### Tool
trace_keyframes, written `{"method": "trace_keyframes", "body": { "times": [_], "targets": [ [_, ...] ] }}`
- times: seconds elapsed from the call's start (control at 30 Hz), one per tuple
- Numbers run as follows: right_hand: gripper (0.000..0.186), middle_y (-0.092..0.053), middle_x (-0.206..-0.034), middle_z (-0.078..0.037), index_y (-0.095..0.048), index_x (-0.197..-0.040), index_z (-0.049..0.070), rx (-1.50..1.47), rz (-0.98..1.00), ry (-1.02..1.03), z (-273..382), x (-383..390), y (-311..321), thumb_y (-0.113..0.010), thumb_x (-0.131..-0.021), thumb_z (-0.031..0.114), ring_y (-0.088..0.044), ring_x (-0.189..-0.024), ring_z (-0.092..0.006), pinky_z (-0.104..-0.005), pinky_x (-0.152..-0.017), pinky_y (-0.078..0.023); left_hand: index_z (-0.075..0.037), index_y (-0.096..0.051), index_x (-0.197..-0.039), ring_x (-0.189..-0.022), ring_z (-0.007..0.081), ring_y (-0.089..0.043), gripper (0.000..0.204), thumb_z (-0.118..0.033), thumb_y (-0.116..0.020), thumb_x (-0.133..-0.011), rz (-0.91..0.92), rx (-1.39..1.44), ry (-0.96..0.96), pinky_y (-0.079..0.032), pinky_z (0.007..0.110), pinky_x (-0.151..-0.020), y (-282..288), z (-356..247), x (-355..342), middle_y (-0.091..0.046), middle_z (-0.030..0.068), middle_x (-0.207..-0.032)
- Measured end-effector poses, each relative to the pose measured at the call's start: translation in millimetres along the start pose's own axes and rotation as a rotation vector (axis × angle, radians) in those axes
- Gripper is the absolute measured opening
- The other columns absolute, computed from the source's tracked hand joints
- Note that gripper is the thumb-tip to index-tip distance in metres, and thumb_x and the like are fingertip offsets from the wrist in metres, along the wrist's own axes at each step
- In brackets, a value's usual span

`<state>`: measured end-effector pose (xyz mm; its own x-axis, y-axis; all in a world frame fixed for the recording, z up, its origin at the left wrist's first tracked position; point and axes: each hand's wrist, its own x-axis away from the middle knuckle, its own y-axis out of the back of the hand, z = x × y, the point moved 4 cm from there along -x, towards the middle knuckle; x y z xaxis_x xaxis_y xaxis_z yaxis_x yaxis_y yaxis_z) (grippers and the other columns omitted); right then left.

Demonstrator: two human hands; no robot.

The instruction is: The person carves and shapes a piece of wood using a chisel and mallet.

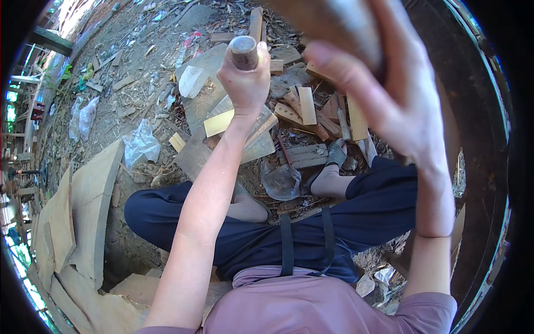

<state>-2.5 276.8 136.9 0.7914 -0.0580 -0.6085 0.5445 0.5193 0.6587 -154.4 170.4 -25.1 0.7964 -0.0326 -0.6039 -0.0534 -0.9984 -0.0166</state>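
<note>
One presumed blow, next needing aim: our left hand [243, 84] (twelve o'clock) clenches a rod [244, 52], right hand [401, 114] (two) a brown object [347, 30].

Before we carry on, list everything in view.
round handle: 1, greyish, in left hand
blurred thick object: 1, brownish, at right hand, grip unclear
wood pieces: many, tan to brown, upper middle
plastic bags: at least three, whitish, left and centre
flat sheets: several, pale brown, lower left
ground: 1, brown, littered, upper left
shoes: 2, greyish, near centre
trousers: 1 pair, dark blue, lower middle
straps: 2, black, over trousers
shirt: 1, mauve, bottom
left hand: 1, bare, top centre
right hand: 1, bare, top right
</note>
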Motion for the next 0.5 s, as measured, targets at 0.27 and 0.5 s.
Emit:
{"method": "trace_keyframes", "body": {
  "times": [0.27,0.5],
  "targets": [
    [0.049,-0.068,-0.098,-0.017,-0.057,-0.124,0.001,-0.091,0.178,-0.018,-4,-4,3,-0.075,-0.084,0.024,-0.069,-0.089,-0.0238,-0.0350,-0.080,-0.053,-0.001,-0.064,-0.087,-0.069,0.0116,-0.067,0.015,-0.012,-0.074,-0.082,0.070,-0.015,-0.050,-0.052,0.026,-0.065,-6,5,2,-0.071,0.0053,-0.077],
    [0.050,-0.070,-0.087,-0.021,-0.058,-0.123,0.004,0.185,0.325,-0.097,-31,14,-29,-0.069,-0.082,0.029,-0.070,-0.078,-0.0370,-0.0437,-0.071,-0.057,0.001,-0.065,-0.088,-0.070,0.0124,-0.065,0.010,-0.006,-0.070,-0.084,0.101,0.066,-0.060,-0.050,0.028,-0.066,-11,1,6,-0.069,0.0056,-0.078]
  ]
}}
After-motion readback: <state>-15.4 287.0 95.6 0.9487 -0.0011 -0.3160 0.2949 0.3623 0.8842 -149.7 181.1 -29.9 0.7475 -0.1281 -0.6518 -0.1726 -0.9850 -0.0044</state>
